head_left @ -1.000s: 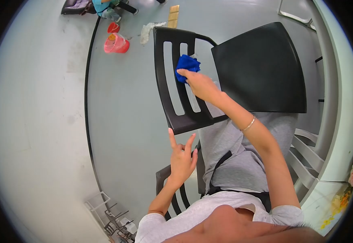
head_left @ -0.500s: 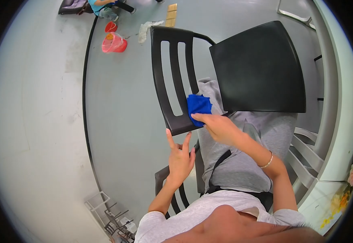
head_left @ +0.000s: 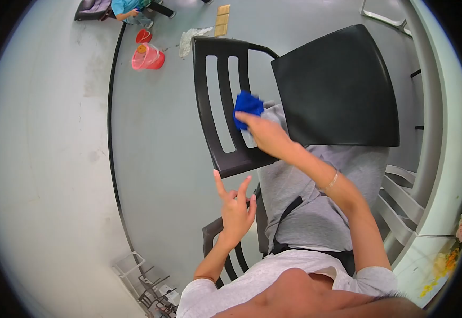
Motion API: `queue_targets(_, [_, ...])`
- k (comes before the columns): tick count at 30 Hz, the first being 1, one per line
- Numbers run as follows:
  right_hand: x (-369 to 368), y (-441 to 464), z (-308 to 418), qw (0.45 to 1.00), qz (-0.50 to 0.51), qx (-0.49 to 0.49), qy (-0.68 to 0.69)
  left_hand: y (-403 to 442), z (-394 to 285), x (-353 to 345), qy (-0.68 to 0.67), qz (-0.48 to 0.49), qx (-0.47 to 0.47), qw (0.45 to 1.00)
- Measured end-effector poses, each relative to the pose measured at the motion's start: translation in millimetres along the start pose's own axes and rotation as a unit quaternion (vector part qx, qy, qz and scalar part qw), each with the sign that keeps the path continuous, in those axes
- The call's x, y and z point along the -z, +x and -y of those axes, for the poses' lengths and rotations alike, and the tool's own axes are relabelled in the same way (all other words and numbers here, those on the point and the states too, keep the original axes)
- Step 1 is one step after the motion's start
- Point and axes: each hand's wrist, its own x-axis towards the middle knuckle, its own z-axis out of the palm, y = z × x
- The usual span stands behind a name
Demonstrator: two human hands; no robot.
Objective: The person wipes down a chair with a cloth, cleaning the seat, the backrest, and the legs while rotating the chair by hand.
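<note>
A blue cloth [head_left: 249, 105] on a black chair [head_left: 342, 95]

The right hand [head_left: 267, 135] has its fingers closed around the blue cloth. The cloth is bunched up against the slats [head_left: 224, 85] of the chair's back, about halfway along them. The left hand [head_left: 235, 212] holds nothing. Its fingers are spread apart, and the tip of one touches the near corner of the chair's back. The black seat is on the right, over part of the gray pants [head_left: 326, 222].

Far off on the gray floor [head_left: 157, 122] are a big pinkish-red bucket [head_left: 147, 59] and a small red bucket [head_left: 143, 36] right by it. A crumpled white thing [head_left: 187, 42] and a flat tan piece [head_left: 222, 21] lie on the floor too. Another person in a blue top [head_left: 124, 6] is at the top edge. Some flowers [head_left: 440, 265] are at the right side.
</note>
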Motion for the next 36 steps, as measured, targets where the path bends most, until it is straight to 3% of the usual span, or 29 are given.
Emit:
queue_targets(3, [-10,45,-30,0.997,-0.073,0.016,-0.026,-1,1,2,0.011,0.009,0.004,1.000])
queue_targets(10, [6,53,-35,0.998,-0.050,-0.025,0.041,2,0,7,0.037,0.020,-0.014,0.999])
queue_targets(15, [11,4,-34,0.995,-0.046,0.015,0.090,1,0,4,0.044,0.017,-0.020,0.999])
queue_targets(17, [21,-28,-15,0.991,0.017,-0.011,0.130,2,0,4,0.030,0.029,0.001,0.999])
queue_targets(23, [32,-89,17,0.996,0.000,-0.034,0.085,1,3,4,0.023,0.022,-0.015,0.999])
queue_targets(30, [30,-55,4,0.995,0.011,-0.066,0.070,4,1,6,0.006,0.021,-0.035,0.999])
queue_targets(36, [17,24,-44,0.997,-0.070,-0.016,-0.005,2,1,4,0.005,0.017,-0.026,0.999])
